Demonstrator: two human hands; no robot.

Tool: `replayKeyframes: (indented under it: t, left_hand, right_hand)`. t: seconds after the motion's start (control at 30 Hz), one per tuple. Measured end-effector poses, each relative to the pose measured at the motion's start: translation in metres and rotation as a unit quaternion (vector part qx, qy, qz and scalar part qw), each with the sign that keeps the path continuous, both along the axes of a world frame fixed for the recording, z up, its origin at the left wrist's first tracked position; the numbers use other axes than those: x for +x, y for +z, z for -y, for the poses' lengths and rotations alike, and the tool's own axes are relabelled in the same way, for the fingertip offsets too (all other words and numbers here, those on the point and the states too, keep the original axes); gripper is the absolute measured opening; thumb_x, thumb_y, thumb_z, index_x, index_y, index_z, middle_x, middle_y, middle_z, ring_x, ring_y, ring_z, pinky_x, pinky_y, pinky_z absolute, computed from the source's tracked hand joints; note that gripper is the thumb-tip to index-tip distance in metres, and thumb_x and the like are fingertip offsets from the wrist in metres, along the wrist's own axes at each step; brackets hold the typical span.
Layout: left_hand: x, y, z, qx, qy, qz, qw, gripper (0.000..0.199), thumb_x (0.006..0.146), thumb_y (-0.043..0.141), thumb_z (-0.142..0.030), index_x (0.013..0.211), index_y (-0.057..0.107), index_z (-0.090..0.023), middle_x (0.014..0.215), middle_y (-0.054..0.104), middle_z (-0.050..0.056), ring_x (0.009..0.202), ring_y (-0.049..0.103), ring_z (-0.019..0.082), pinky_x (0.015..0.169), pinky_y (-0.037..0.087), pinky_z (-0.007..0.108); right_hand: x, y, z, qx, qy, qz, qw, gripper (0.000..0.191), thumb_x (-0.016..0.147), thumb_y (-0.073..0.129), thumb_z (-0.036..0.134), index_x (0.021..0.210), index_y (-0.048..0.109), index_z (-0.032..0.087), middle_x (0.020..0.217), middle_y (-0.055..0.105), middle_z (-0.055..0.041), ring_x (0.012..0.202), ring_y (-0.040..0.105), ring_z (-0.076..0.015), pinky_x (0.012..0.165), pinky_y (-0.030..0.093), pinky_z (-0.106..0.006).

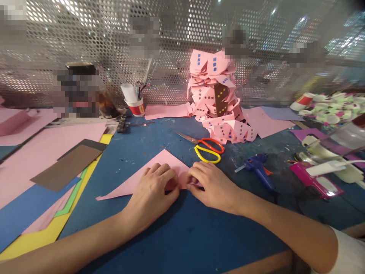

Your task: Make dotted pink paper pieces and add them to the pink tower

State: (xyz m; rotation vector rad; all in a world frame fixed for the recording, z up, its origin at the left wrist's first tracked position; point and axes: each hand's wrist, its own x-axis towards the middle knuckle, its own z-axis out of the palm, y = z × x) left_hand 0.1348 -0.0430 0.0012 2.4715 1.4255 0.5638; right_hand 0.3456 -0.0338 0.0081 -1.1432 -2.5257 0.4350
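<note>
A pink paper (128,183), folded to roughly a triangle, lies on the blue table with one peak pointing away from me. My left hand (156,186) rests on its near edge, thumb and fingers pinched on the paper. Close by on the right, my right hand (211,184) has curled fingers pinching the paper's right part, which it mostly hides. Scissors (207,150) with red and yellow handles lie partly open just beyond my right hand. A pile of folded pink papers (216,95) with small coloured squares stands behind them.
On the left lie stacked coloured sheets (65,163). A blue glue gun (261,171) and a magenta object (313,180) are at the right. A paper cup (135,107) with tools stands at the back by the perforated metal screen (171,76). Pale paper pieces (336,108) are heaped far right.
</note>
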Motion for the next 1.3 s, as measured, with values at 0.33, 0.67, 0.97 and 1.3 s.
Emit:
replayKeyframes:
  t: [0.33, 0.67, 0.97, 1.3]
  left_hand:
    - [-0.006, 0.001, 0.002, 0.013, -0.009, -0.018, 1.0, 0.006, 0.085, 0.056, -0.018, 0.081, 0.059, -0.02, 0.087, 0.061, 0.003, 0.086, 0.051, 0.023, 0.08, 0.043, 0.041]
    - [-0.008, 0.004, 0.005, 0.002, -0.005, -0.023, 1.0, 0.008, 0.082, 0.054, -0.014, 0.082, 0.059, -0.02, 0.087, 0.061, 0.003, 0.087, 0.051, 0.023, 0.08, 0.041, 0.041]
    - [-0.012, 0.007, 0.005, -0.027, 0.011, -0.032, 0.999, 0.007, 0.082, 0.054, -0.014, 0.082, 0.057, -0.021, 0.087, 0.062, 0.002, 0.088, 0.052, 0.023, 0.081, 0.041, 0.04]
    - [-0.027, 0.002, 0.004, -0.033, 0.008, -0.023, 0.999, 0.009, 0.083, 0.053, -0.015, 0.078, 0.053, -0.022, 0.083, 0.062, -0.001, 0.085, 0.052, 0.021, 0.078, 0.039, 0.038]
  right_hand:
    - [0.002, 0.0, 0.0, -0.002, 0.0, 0.002, 1.0, 0.003, 0.092, 0.061, 0.02, 0.092, 0.058, 0.02, 0.092, 0.057, -0.0022, 0.089, 0.053, -0.0185, 0.085, 0.042, -0.034]
    - [0.003, -0.001, 0.0, -0.011, 0.002, -0.001, 1.0, 0.003, 0.093, 0.061, 0.021, 0.093, 0.058, 0.02, 0.093, 0.058, -0.0024, 0.091, 0.054, -0.0185, 0.086, 0.041, -0.034]
    - [0.004, 0.0, 0.0, -0.016, 0.003, -0.009, 1.0, 0.002, 0.093, 0.06, 0.019, 0.094, 0.058, 0.021, 0.095, 0.059, -0.0019, 0.092, 0.054, -0.0179, 0.087, 0.04, -0.034]
    - [0.004, -0.001, -0.001, -0.02, 0.005, -0.017, 1.0, 0.006, 0.091, 0.061, 0.017, 0.093, 0.057, 0.021, 0.094, 0.06, -0.001, 0.091, 0.054, -0.0166, 0.086, 0.04, -0.033]
